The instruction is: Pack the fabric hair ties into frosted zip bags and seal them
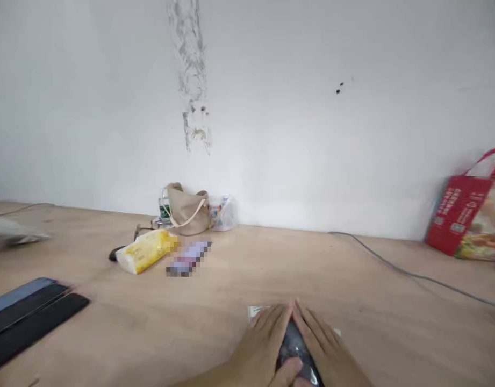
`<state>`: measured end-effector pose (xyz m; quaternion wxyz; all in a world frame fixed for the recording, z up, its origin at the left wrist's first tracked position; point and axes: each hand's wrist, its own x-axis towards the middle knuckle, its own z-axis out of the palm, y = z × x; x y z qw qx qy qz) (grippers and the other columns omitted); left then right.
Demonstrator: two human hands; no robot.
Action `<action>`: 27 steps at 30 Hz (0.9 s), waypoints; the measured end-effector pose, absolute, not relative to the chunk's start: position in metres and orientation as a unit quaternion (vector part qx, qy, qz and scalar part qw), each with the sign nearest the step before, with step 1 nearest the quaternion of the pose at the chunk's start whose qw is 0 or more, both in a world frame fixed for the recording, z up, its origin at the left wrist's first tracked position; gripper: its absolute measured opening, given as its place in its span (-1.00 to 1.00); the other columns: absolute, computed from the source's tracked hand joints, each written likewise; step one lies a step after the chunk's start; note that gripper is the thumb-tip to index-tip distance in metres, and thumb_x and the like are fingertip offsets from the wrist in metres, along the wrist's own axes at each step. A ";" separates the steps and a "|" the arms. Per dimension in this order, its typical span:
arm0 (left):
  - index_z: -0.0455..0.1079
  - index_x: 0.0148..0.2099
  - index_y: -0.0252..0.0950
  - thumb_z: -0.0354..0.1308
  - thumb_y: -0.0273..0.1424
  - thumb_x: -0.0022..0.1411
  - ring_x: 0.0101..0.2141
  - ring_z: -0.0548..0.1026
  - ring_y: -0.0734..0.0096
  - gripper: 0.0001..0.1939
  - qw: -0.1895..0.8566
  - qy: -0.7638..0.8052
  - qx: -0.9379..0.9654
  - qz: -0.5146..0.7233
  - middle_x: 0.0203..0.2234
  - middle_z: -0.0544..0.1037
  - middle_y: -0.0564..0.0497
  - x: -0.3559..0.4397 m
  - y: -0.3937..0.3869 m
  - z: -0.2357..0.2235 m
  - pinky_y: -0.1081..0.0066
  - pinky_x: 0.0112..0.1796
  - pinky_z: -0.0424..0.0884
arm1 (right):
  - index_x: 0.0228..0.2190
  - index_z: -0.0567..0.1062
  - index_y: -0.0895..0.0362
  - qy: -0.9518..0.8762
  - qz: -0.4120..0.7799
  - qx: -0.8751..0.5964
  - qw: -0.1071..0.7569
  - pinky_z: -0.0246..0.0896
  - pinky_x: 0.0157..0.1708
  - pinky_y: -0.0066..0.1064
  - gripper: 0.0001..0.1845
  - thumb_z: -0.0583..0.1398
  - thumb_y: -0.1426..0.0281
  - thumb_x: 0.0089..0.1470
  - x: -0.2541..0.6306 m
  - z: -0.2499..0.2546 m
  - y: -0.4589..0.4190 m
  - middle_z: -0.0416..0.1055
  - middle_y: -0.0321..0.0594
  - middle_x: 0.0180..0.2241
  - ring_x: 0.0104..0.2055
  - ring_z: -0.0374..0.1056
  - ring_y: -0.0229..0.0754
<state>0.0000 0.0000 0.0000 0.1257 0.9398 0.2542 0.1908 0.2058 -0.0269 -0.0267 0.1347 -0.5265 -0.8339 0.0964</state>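
Note:
A dark, glossy package (298,346), seemingly wrapped in clear plastic, lies on the table at the bottom of the view. My left hand (263,341) presses on its left side, fingers stretched forward and held together. From the right, my right hand (322,344) presses on it in the same way. The fingertips of both hands meet at the far end, and the thumbs cross over the dark surface. A white corner with small print (255,310) pokes out beyond my left fingers. Most of the package is hidden under my hands, so its exact kind does not show.
Dark flat strips (33,317) lie at the left. Farther back are a yellow tissue pack (148,250), a blurred-out phone-like item (189,258), a beige bag (188,209) and a clear plastic bag (227,212). A grey cable (404,271) runs towards the red shopping bag (465,215).

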 end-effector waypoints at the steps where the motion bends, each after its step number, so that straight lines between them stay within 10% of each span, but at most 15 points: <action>1: -0.36 0.36 -0.30 -0.14 -0.17 0.34 0.24 0.06 -0.05 -0.30 0.132 0.262 0.938 0.183 0.27 0.05 -0.32 0.000 0.000 0.002 -0.09 0.14 0.07 | 0.27 -0.10 0.06 -0.835 0.090 -0.524 0.140 0.06 0.11 0.08 -0.24 0.08 0.13 0.15 0.208 -0.030 -0.026 -0.24 -0.14 0.29 0.29 -0.13 0.17; 10: 0.02 0.24 -0.32 0.03 -0.18 0.19 0.08 0.30 0.01 -0.36 0.151 0.298 0.914 0.229 0.12 0.31 -0.25 0.009 0.009 0.002 0.02 0.09 0.19 | 0.26 -0.01 0.17 -0.843 0.114 -0.498 0.171 -0.03 0.19 -0.05 -0.22 0.12 0.17 0.13 0.217 -0.046 -0.010 -0.15 -0.09 0.28 0.29 -0.10 0.12; 27: 0.05 0.21 -0.23 0.03 -0.14 0.23 0.00 0.37 0.09 -0.43 0.140 0.280 0.911 0.269 0.06 0.39 -0.16 0.001 0.006 0.011 0.07 0.02 0.26 | 0.24 0.07 0.32 -0.804 0.260 -0.472 0.251 -0.19 0.22 0.01 -0.07 0.12 -0.03 0.04 0.216 -0.009 -0.024 -0.02 0.11 0.26 0.28 -0.07 0.19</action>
